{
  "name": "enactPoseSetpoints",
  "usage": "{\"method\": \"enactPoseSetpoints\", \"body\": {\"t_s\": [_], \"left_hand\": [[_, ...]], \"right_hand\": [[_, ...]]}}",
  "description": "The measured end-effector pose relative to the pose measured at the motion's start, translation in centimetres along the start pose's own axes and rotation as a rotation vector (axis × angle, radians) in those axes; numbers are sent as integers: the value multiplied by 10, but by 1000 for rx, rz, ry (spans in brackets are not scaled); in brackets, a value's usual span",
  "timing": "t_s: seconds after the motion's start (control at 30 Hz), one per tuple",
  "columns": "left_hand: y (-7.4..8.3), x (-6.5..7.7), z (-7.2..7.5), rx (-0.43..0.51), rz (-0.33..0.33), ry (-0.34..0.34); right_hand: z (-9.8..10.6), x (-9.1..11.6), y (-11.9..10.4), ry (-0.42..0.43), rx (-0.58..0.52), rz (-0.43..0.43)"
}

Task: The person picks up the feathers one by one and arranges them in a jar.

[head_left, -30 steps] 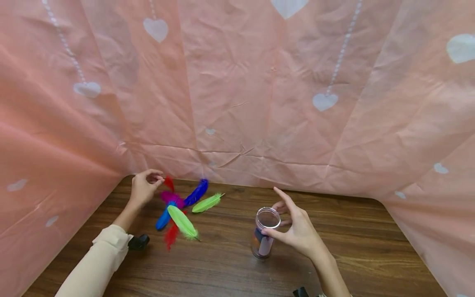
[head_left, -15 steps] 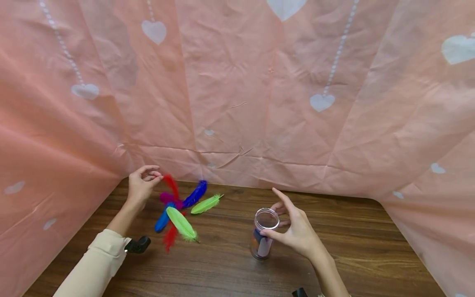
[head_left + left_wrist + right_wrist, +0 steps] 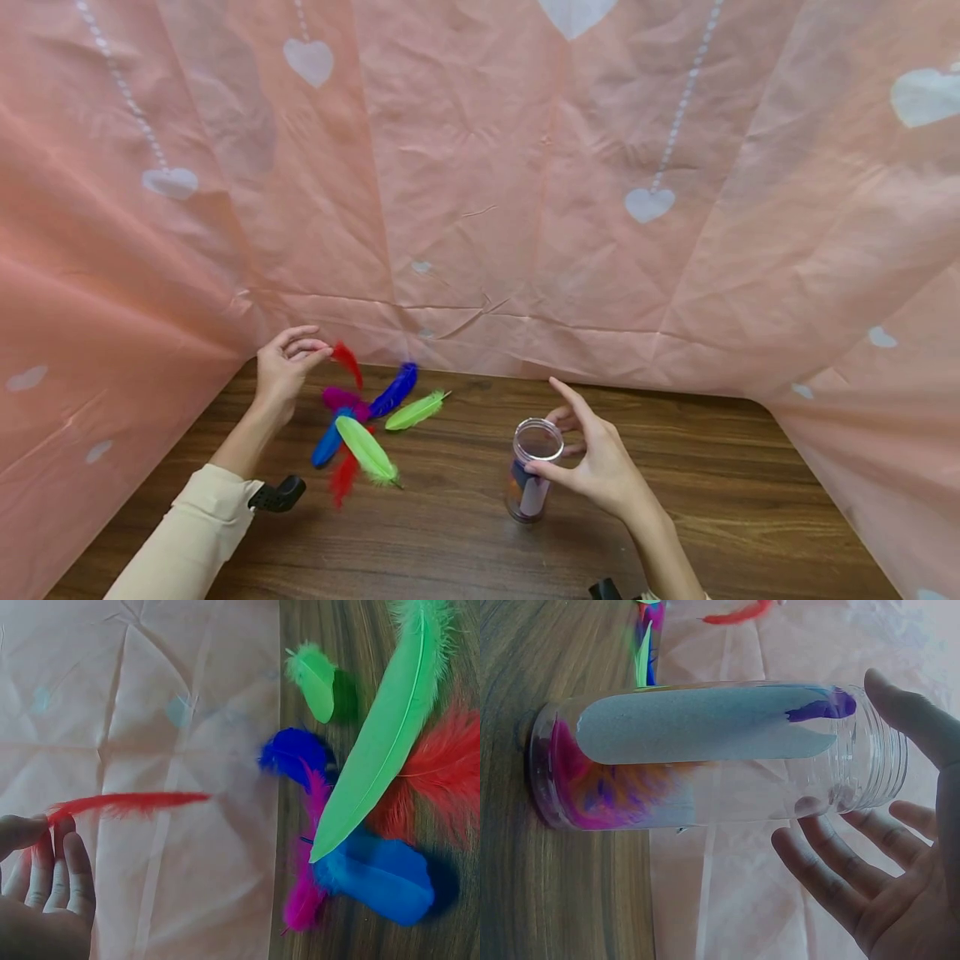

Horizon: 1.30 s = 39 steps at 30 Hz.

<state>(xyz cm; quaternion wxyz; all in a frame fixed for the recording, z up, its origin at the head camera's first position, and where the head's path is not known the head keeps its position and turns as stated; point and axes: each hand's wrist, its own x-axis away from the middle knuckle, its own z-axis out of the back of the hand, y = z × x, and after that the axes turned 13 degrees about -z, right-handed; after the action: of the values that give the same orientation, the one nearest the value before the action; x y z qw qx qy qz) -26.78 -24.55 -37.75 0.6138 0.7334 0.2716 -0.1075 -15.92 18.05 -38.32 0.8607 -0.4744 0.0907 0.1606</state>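
Observation:
My left hand pinches a red feather by one end, between thumb and fingertips, above the back left of the table. Below and beside it lie loose feathers: a magenta feather, a light blue feather, a dark blue feather, two green ones and another red feather. With thumb and fingers around its neck, my right hand holds a clear, lidless jar upright on the table. Pink, orange and purple feathers show inside, partly hidden by a pale label.
A brown wood-grain table carries everything. Pink cloth with white hearts rises behind it and along both sides. Black wrist-worn devices, such as the left one, stick out beside the forearms.
My left hand has risen slightly and shifted a little left, lifting the red feather up off the pile. The right hand and the jar have stayed in place.

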Motion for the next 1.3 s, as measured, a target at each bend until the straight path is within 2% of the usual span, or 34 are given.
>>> {"method": "enactPoseSetpoints", "body": {"t_s": [0.27, 0.43, 0.73, 1.0, 1.3], "left_hand": [[3, 2, -1, 1, -16, -48], [7, 5, -6, 0, -17, -66], [23, 15, -28, 18, -40, -134], [34, 25, -47, 60, -21, -182], [40, 30, -63, 78, -21, -226]], "right_hand": [[0, 0, -1, 0, 6, -6], [0, 1, 0, 0, 2, -7], [0, 1, 1, 1, -7, 4], [-1, 1, 0, 1, -6, 0], [0, 1, -1, -1, -5, -5]]}}
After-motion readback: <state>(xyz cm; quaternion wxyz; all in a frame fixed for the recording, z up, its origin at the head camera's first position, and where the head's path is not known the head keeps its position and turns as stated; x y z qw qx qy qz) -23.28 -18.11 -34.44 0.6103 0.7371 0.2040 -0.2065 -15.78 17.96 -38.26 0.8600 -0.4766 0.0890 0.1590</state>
